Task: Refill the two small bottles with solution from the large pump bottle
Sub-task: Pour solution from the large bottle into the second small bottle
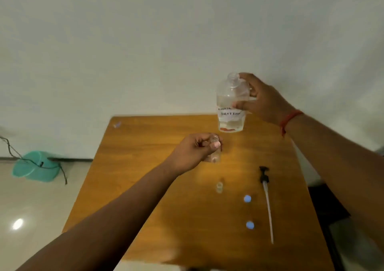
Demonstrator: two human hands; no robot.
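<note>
My right hand [262, 99] grips the large clear bottle [230, 104], held upright above the table's far edge, its neck open and some clear liquid inside. A white label on it reads "solution". My left hand [194, 152] is closed around one small clear bottle [215, 146], mouth up, just below and left of the large bottle. The second small bottle [219, 186] stands uncapped on the wooden table [145, 187]. The black pump head with its long white tube [267, 200] lies on the table to the right. Two blue caps [247, 198] [250, 225] lie near it.
A small clear object [117, 124] lies at the table's far left corner. On the tiled floor to the left sits a teal bin [35, 166] with a dark cable [12, 150] trailing over it. A white wall rises behind the table.
</note>
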